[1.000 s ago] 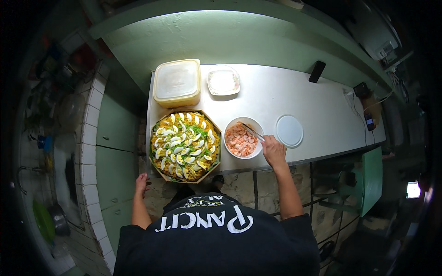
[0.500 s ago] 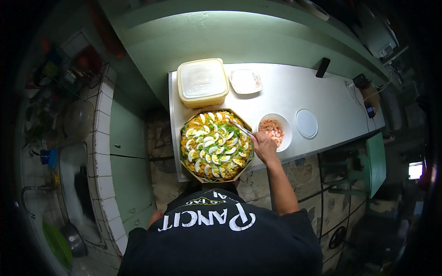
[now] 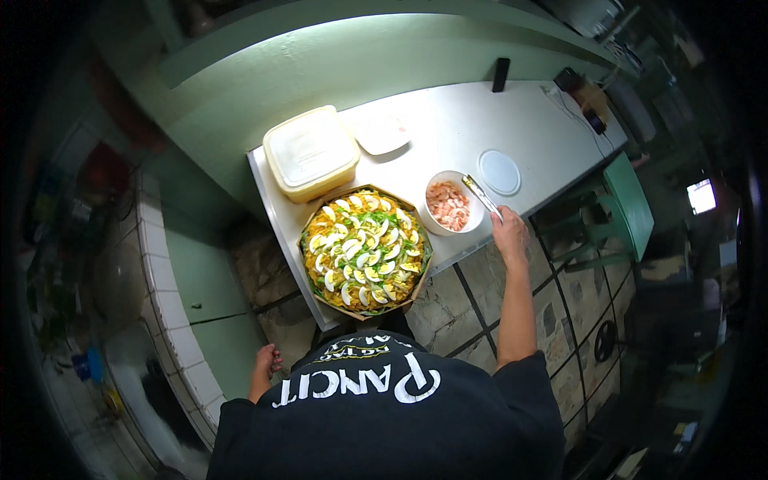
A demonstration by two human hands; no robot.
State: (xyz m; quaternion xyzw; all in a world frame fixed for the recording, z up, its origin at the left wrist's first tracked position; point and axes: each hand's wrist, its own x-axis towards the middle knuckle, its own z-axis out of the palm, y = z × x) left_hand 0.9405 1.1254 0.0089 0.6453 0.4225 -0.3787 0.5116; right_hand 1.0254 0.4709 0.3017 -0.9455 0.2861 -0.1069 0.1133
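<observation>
My right hand (image 3: 510,230) grips metal tongs (image 3: 483,197), whose tips hang over the right rim of a white bowl (image 3: 475,218). Inside the bowl lie pink peeled shrimp (image 3: 446,206). To its left is an octagonal tray of yellow noodles (image 3: 390,298), topped with egg wedges (image 3: 352,250) and chopped greens. Low by my left side, away from the table, my left hand (image 3: 270,359) has its fingers curled in, with nothing seen in them.
Behind the noodle tray stand a lidded yellowish tub (image 3: 310,152) and a white dish (image 3: 382,134). A round pale lid (image 3: 499,172) lies beyond the bowl on the white table (image 3: 448,108). A green stool (image 3: 628,208) is at the right, a tiled counter (image 3: 172,308) at the left.
My right hand has carried the tongs from the noodle tray rightward to the shrimp bowl. My left hand has come into fuller view. The whole view has turned and shifted.
</observation>
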